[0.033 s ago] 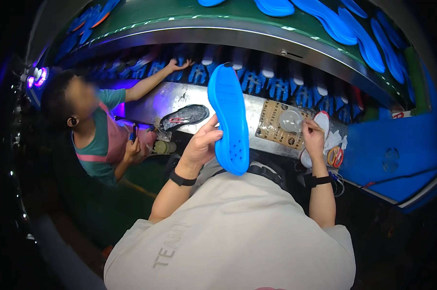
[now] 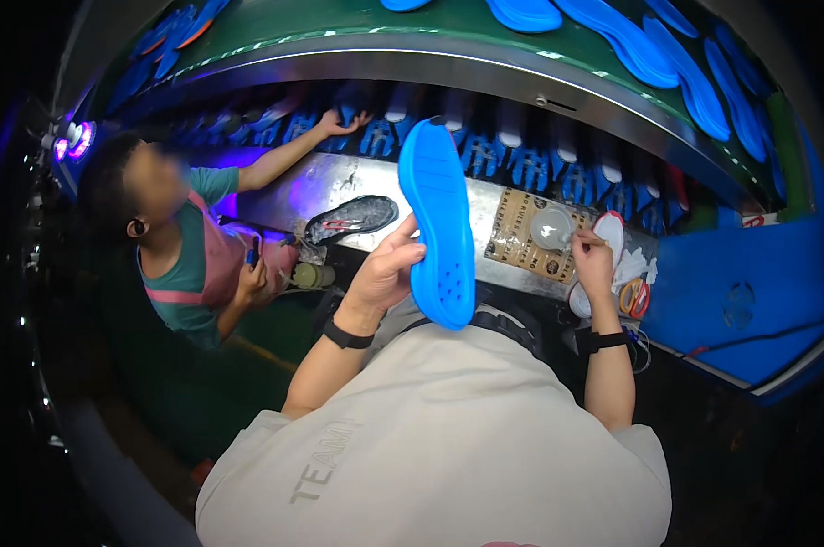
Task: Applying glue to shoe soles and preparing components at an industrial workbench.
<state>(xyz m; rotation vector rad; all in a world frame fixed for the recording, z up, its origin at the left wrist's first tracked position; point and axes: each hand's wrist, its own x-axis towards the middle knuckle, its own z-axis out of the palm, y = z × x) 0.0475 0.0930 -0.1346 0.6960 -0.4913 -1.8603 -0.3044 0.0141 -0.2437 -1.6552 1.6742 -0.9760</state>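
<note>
My left hand (image 2: 382,274) is closed on the edge of a blue shoe sole (image 2: 439,228), thumb on its face. The sole stands nearly upright in front of my body, with a cluster of small holes at its near end and a dark mark at its far tip. My right hand (image 2: 593,262) is pinched beside a round clear bowl (image 2: 551,229); whatever is between its fingertips is too small to make out. Under the bowl lies a printed brown cardboard sheet (image 2: 520,252) on the metal bench (image 2: 289,187). Right of that hand is a white shoe with a red rim (image 2: 610,228).
A dark sole (image 2: 352,220) lies on the bench to the left. Orange-handled scissors (image 2: 633,296) are at the right. A co-worker (image 2: 189,246) reaches toward a row of shoes (image 2: 530,168) at the back. Blue soles (image 2: 699,96) rest on the green belt above.
The whole view has shifted very slightly. Both my hands keep their grips, and the blue sole stays in place; the co-worker's reaching hand looks a little more spread.
</note>
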